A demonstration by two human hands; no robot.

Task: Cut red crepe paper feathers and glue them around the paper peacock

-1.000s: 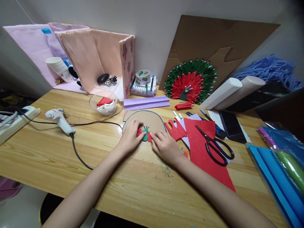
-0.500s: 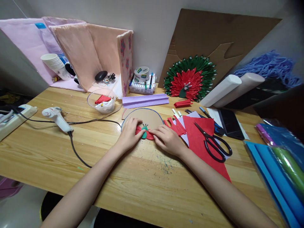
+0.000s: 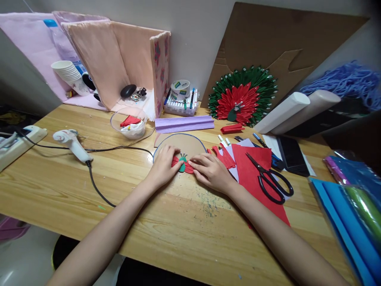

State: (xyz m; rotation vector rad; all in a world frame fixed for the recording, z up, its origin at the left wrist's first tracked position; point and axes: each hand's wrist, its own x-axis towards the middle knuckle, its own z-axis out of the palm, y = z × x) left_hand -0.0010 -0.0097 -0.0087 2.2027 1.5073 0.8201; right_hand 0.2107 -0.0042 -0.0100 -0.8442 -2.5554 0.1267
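Note:
A brown cardboard semicircle (image 3: pixel 187 143) with a blue edge lies on the wooden table (image 3: pixel 178 230). On it sits a small green paper bird (image 3: pixel 182 164) with red folded paper pieces on both sides. My left hand (image 3: pixel 163 167) presses its fingers down on the red pieces to the left of the bird. My right hand (image 3: pixel 211 171) presses its fingertips on the red pieces to the right. Both hands lie flat on the work and do not lift anything.
Black scissors (image 3: pixel 269 178) lie on red felt (image 3: pixel 256 178) to the right. A glue gun (image 3: pixel 73 143) with a black cord is at left. A finished red and green peacock fan (image 3: pixel 242 99), purple paper (image 3: pixel 184 124), markers (image 3: pixel 181 105), a bowl (image 3: pixel 128 126), a phone (image 3: pixel 291 155) and coloured sheets (image 3: pixel 348 198) surround the work.
The hands have stayed on the red pieces beside the bird, with only slight finger shifts. The view has tilted a little.

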